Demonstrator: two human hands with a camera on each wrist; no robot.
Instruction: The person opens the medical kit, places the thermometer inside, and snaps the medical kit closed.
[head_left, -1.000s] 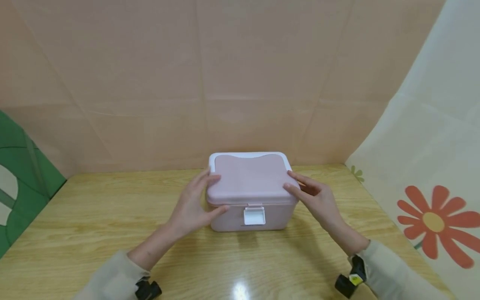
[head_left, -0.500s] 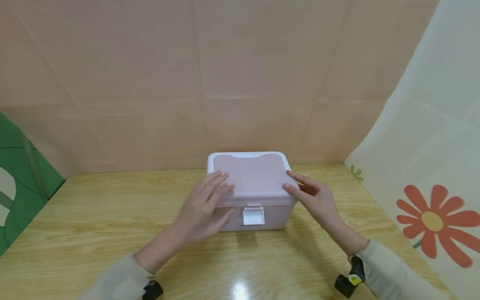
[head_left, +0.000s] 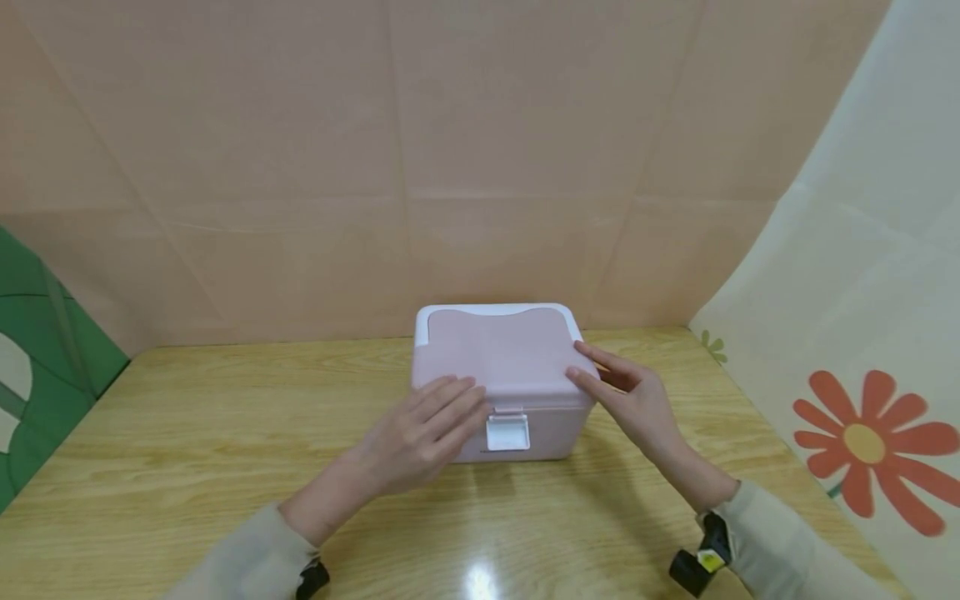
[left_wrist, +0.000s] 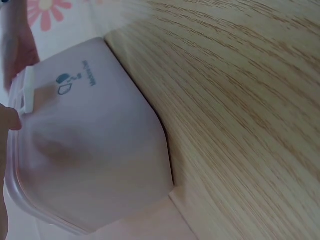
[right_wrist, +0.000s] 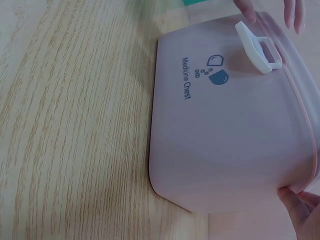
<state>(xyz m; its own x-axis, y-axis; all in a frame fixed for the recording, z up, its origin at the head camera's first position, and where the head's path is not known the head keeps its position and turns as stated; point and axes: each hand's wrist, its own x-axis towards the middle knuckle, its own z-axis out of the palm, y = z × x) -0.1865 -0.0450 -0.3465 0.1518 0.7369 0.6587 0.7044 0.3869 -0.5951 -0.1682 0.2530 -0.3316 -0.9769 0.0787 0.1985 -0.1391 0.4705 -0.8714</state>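
A pale pink medicine chest [head_left: 502, 358] with a white rim stands on the table, its lid down. The white front latch [head_left: 508, 432] sticks outward from the body, as the right wrist view shows. My left hand [head_left: 427, 433] lies across the chest's front left, fingers extended side by side towards the latch. In the left wrist view its fingertip [left_wrist: 15, 121] is beside the latch; contact is unclear. At the right end, my right hand [head_left: 637, 404] rests thumb and index finger on the lid's edge. One fingertip [right_wrist: 286, 194] touches the side below the lid.
The wood-grain table [head_left: 225, 433] extends to both sides of the chest and in front of it. Close behind rises a plain beige backdrop [head_left: 300, 167]. A white sheet with a red flower [head_left: 866, 446] hangs at the right, and green cloth [head_left: 52, 375] at the left.
My left hand has left the chest's left edge and moved right and down across the front, its fingers coming together near the latch. The right hand and the chest have stayed put.
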